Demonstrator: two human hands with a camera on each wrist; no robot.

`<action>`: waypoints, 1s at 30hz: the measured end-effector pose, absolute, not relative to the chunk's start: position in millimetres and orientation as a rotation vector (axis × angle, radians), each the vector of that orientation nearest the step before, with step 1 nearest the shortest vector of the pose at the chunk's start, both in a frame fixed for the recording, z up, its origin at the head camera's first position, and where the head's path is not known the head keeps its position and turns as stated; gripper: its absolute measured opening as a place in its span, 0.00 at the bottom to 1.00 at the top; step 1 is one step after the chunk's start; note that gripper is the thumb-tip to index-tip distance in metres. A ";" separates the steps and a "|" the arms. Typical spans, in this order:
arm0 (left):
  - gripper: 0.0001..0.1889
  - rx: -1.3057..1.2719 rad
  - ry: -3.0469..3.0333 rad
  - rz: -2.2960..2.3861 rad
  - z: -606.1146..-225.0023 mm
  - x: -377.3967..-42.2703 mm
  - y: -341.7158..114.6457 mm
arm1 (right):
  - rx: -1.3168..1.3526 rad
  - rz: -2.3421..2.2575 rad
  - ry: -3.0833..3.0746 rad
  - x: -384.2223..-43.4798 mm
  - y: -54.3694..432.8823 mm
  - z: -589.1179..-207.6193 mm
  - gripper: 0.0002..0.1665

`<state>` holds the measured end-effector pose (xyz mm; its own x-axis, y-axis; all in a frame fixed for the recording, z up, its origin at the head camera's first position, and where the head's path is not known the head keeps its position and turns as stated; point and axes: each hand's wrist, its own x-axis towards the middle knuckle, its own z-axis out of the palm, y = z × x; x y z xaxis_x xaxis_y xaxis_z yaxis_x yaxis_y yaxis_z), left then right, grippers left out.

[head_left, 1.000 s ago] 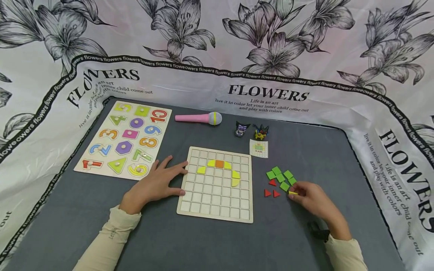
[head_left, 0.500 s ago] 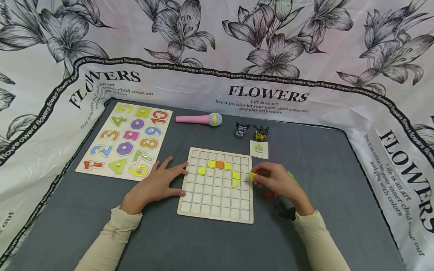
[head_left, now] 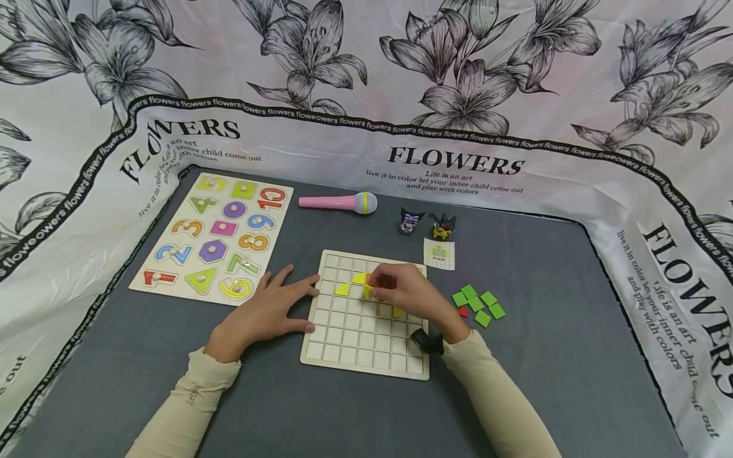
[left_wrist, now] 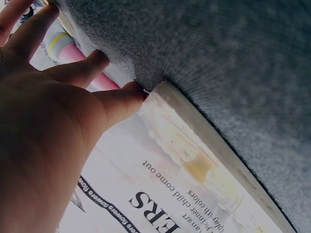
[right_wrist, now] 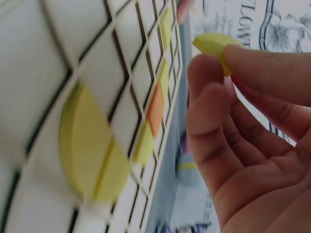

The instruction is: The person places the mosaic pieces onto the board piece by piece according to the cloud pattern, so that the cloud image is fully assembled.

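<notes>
My right hand [head_left: 408,294] is over the wooden grid board [head_left: 343,346], pinching a yellow quarter-circle tile [right_wrist: 214,44] between thumb and index finger. In the right wrist view that tile is held up off the board, close to an orange square tile [right_wrist: 155,109] and several yellow tiles [right_wrist: 87,145] lying in the cells. My left hand [head_left: 260,318] rests with spread fingers at the board's left edge, its fingertips touching the rim. Another yellow tile [head_left: 342,289] lies in the upper left part of the grid. The right hand hides part of the row with the orange tile.
Several green square tiles [head_left: 483,318] and a red triangle [head_left: 462,312] lie right of the board. Behind it are a small pattern card [head_left: 439,254], two small figurines [head_left: 410,221] and a pink toy microphone [head_left: 336,203]. A number puzzle [head_left: 212,251] lies at the left.
My right hand has carried the yellow tile leftwards from beside the green tiles, across the board's right edge, to the upper middle of the grid. The left hand stays in place.
</notes>
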<state>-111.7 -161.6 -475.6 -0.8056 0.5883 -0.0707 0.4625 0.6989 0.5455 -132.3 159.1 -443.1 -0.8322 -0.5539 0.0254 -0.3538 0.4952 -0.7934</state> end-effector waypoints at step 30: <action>0.40 0.836 2.676 0.735 -472.1 -111.6 -161.5 | -1.009 -0.906 2.651 -133.9 102.6 -459.1 0.03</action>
